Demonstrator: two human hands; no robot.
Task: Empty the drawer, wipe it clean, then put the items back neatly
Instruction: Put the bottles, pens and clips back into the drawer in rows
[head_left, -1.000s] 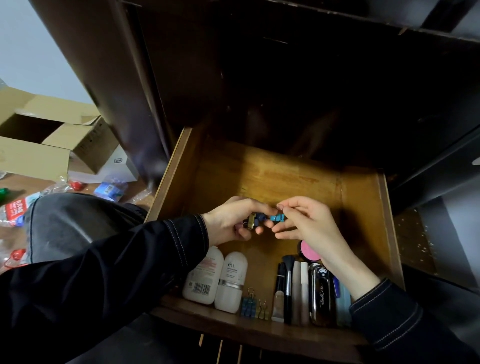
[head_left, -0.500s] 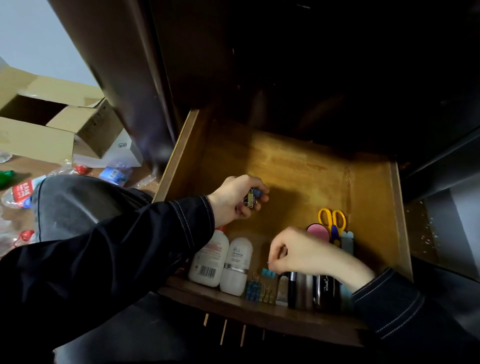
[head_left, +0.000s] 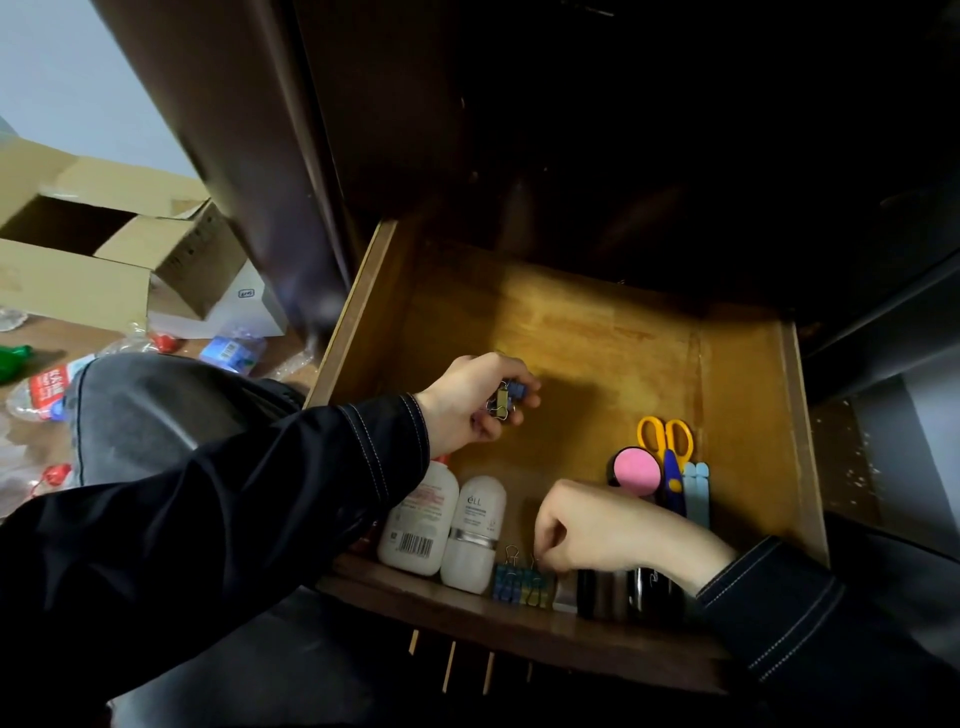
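At the far left an open cardboard box (head_left: 104, 244) is sitting on the floor. A crushed plastic bottle (head_left: 44, 389) is lying in front of it and a white carton (head_left: 249, 306) is sitting just beside it. A knee in grey denim (head_left: 156, 410) is rising near the drawer's left wall.

The left hand (head_left: 467, 405), in a black sleeve, is coming in over that wall. Its fingers are curling around a small bunch of binder clips (head_left: 506, 399), blue and olive, held over the wooden floor of the drawer (head_left: 597, 343).

The drawer is standing pulled out from a dark cabinet, with its honey-coloured bottom showing across the back and the items lining its front edge. There, two white bottles (head_left: 415, 519) are lying side by side, followed by a row of clips (head_left: 519, 584) in blue and yellow.

The right hand (head_left: 602, 525) is reaching down onto that row with its fingers bent, partly covering some dark tubes (head_left: 608, 595). Whether it is pinching a clip cannot be told. Further right a pink-lidded pot (head_left: 636, 470), yellow-handled scissors (head_left: 665, 439) and pale blue sticks (head_left: 696, 493) are lying close together.
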